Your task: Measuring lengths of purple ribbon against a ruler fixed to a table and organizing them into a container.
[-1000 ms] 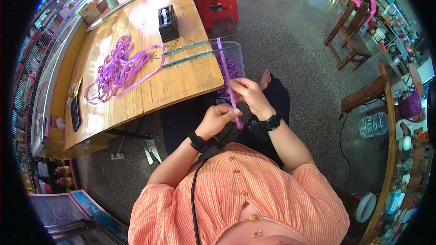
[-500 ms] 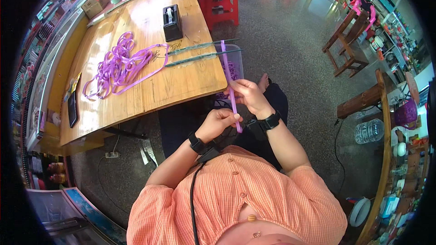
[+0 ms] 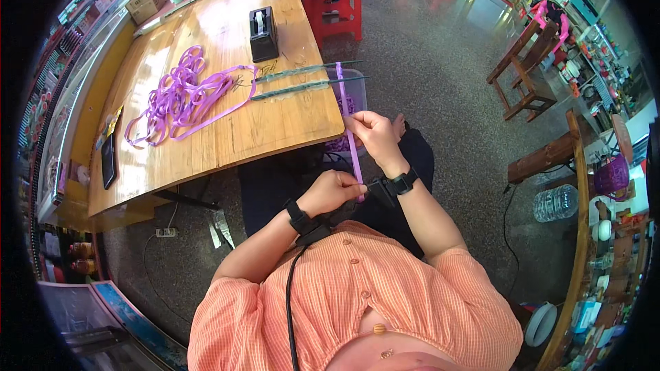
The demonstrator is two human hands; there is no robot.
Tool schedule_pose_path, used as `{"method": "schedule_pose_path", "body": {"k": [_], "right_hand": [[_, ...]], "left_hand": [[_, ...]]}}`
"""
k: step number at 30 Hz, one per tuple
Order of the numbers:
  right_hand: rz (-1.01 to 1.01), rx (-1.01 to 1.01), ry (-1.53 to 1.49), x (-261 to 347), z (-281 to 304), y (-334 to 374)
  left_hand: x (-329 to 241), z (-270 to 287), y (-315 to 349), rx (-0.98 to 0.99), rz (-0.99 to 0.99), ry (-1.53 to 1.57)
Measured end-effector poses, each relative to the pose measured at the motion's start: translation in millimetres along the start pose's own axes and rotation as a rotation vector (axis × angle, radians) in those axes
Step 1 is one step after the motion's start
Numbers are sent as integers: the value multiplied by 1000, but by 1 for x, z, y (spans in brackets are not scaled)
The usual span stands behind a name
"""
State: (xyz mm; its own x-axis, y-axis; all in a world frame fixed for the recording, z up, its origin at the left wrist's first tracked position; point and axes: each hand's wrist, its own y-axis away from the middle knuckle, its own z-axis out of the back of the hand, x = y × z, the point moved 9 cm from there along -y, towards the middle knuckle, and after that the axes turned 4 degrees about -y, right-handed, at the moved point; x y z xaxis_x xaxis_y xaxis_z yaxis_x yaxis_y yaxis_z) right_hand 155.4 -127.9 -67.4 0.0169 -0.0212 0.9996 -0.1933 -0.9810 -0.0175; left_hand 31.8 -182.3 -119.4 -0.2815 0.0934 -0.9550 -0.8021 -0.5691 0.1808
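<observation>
A purple ribbon [image 3: 355, 158] is looped over two dark green rods [image 3: 302, 84] that stick out past the table's right edge, and it runs down toward me. My left hand [image 3: 333, 192] pinches it near its lower end, thumb and fingers together. Higher up, my right hand [image 3: 375, 139] has its fingers closed on the same ribbon, close to the table corner. On the table to the left lies a loose heap of purple ribbon [image 3: 182, 99], and a strand from it reaches the rods.
The wooden table [image 3: 275, 124] carries a black tape dispenser [image 3: 262, 34] and a dark phone [image 3: 109, 158]. Below the rods, a clear bin [image 3: 357, 93] holds purple pieces. A red stool [image 3: 337, 10] with a seated person stands beyond; a wooden chair [image 3: 526, 82] is at right.
My right hand has moved slightly up along the ribbon, its fingers more bent. My left hand has stayed near the lower end. The view has shifted slightly.
</observation>
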Motion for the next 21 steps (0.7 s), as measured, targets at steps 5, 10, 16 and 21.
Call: {"method": "schedule_pose_path", "body": {"k": [5, 10, 16, 21], "right_hand": [[185, -75, -3, 8, 4, -40], [197, -113, 0, 17, 6, -67], [208, -199, -5, 20, 12, -72], [120, -115, 0, 21, 7, -65]], "left_hand": [[2, -2, -2, 11, 71, 24], [-1, -6, -3, 21, 66, 48], [-7, -11, 5, 77, 145, 108], [-25, -9, 11, 99, 134, 85]]}}
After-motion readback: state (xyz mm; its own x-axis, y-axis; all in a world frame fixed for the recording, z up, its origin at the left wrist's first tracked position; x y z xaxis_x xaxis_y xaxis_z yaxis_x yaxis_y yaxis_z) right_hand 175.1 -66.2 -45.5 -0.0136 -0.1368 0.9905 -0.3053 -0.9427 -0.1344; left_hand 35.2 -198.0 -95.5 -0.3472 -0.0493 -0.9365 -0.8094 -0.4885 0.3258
